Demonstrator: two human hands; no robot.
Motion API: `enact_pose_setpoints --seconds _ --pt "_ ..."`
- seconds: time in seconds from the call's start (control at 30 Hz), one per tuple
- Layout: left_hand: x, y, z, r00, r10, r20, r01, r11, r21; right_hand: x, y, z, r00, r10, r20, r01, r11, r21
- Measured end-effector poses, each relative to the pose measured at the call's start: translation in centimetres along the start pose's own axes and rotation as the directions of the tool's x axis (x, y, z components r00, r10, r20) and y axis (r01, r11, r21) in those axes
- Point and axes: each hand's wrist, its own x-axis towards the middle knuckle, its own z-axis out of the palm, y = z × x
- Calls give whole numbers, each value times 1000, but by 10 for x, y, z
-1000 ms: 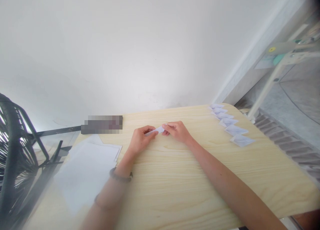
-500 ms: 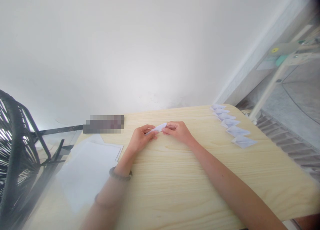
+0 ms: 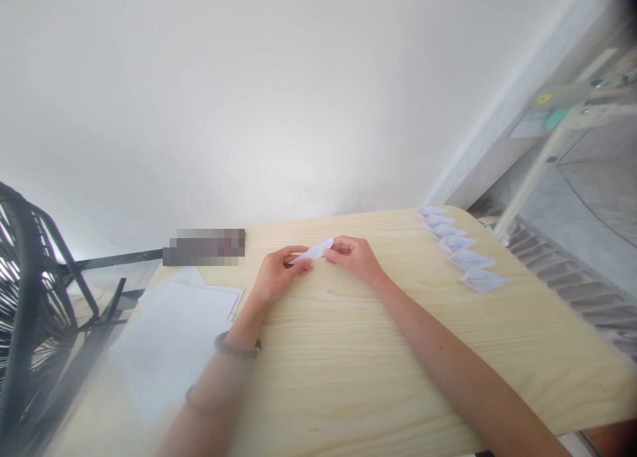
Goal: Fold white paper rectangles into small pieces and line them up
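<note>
A small folded white paper [image 3: 318,251] is held between my two hands over the far middle of the table. My left hand [image 3: 280,270] pinches its left end, thumb in front and fingers behind. At the right end, my right hand [image 3: 354,258] grips it between thumb and curled fingers. The paper is narrow and tilts up toward the right; its ends are partly hidden by my fingers. Several folded white paper pieces [image 3: 484,280] with pointed ends stand in a row at the table's right side.
White paper sheets [image 3: 169,344] lie in a loose stack on the left of the wooden table [image 3: 338,377]. Behind them is a blurred-out dark object [image 3: 204,247]. A black woven chair [image 3: 24,298] stands at left, a pale metal frame [image 3: 532,172] at right, and a white wall [image 3: 298,99] behind.
My fingers have shifted slightly on the folded paper, and more of its flat face shows between them. The hands have stayed in nearly the same place.
</note>
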Motion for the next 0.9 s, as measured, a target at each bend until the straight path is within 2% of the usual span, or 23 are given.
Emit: enact_pose_setpoints --seconds 0.13,0.33,0.47,0.9 --pt "0 0 0 1000 20 12 -20 1000 9 1 0 -2 1000 18 -5 -18 999 44" --pt "-1 0 0 999 22 40 -22 1000 2 0 -3 -3 998 -60 26 62 995 -72" --pt "0 -4 -1 998 35 57 -35 999 -1 1 0 -3 998 -61 5 61 993 -98" --pt "1 -9 2 998 44 -34 -43 999 26 0 -1 -2 1000 -22 1 22 1000 -8"
